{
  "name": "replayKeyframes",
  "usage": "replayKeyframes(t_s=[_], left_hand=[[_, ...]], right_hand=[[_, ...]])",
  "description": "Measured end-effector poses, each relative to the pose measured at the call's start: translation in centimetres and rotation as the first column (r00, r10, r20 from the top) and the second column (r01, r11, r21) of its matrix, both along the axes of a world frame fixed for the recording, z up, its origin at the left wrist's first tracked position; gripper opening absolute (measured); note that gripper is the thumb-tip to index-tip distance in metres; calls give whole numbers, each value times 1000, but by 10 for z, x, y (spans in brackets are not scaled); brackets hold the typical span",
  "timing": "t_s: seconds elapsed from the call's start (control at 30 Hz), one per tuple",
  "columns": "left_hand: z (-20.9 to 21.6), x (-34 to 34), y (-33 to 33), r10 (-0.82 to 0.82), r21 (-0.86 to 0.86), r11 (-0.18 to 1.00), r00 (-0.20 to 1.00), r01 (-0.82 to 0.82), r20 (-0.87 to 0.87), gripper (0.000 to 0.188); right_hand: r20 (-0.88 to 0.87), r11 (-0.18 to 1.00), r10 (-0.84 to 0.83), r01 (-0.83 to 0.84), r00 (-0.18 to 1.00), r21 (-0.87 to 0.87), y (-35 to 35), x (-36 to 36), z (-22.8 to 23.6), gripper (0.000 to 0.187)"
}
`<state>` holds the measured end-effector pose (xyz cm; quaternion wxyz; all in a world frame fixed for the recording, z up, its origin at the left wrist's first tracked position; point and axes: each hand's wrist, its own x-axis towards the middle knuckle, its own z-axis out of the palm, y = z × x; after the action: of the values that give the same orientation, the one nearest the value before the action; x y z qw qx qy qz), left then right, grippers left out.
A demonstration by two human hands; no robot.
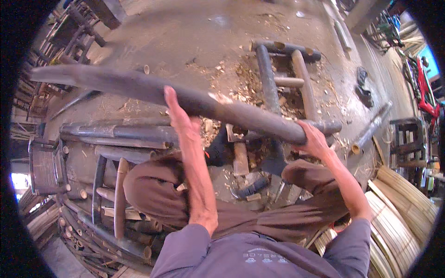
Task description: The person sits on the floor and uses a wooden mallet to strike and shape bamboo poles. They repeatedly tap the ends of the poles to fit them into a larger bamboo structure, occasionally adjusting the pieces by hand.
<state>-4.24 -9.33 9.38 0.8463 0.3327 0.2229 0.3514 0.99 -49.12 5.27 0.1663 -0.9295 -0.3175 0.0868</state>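
A long, dark brown bamboo pole [218, 109] slants across in front of me, its far left end blurred. My right hand [315, 140] is closed around its right end. Farther along, my left hand [184, 121] lies against the near side, one digit reaching up across the pole; its other fingers are mostly hidden, seemingly wrapped beneath. Under the pole, beyond my lap, stands a bamboo frame [265, 69] with crosspieces and round holes cut in its far rail. Between my legs are a short light wooden piece [240, 160] and a dark, curved object [254, 187].
Wood chips [245, 76] litter the floor. Dark bamboo poles [116, 132] lie to my left, above a heap of cut bamboo [88, 241]. Split bamboo slats [391, 222] are stacked at the right. A loose bamboo length [371, 127] and dark sandals [364, 88] lie farther off.
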Motion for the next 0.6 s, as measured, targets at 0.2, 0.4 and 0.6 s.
replayKeyframes(t_s=[0.2,0.4,0.6], left_hand=[[110,9,29,143,350,919,981,-179,128,71],[145,9,9,204,529,800,958,-283,203,72],[155,19,-27,109,674,689,958,-266,266,67]], right_hand=[[-83,979,44,-26,996,204,111,24,-40,88],[-346,946,163,-47,924,321,177,19,-65,86],[-460,928,170,16,871,373,190,20,-75,93]])
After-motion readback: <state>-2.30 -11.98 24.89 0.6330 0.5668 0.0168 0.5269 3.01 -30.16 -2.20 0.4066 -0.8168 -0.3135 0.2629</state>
